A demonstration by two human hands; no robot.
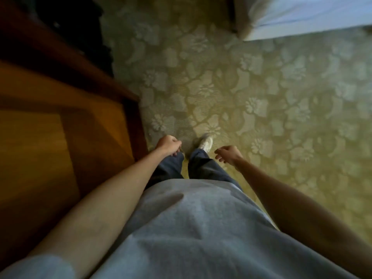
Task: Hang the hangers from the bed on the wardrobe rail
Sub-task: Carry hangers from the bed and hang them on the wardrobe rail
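grey shirt (201, 228): closest to the lens, filling the lower middle, dark trousers (201, 168) below it.
left hand (168, 144): hanging low beside the left thigh, just beside the corner of the wooden furniture (60, 117); fingers curled into a loose fist, nothing clearly held, though a thin dark sliver by the knuckles is too small to name.
right hand (228, 155): hanging low on the other side, fingers (219, 155) loosely spread and half bent, holding nothing.
shoe (206, 142): pale, pointing ahead over the patterned carpet (261, 97).
bed (302, 19): pale sheet corner at the top right, well apart from both hands, ahead and to the right.
hangers: none visible; only the bed's corner shows, so their lie and long axis cannot be told.
wardrobe rail: not in view; dark opening at the upper left may belong to the wardrobe, unsure.
key relation: bed lies forward-right, so right hand judged the nearer one for the next reach.
stage: likely walking toward the bed empty-handed to fetch a hanger.
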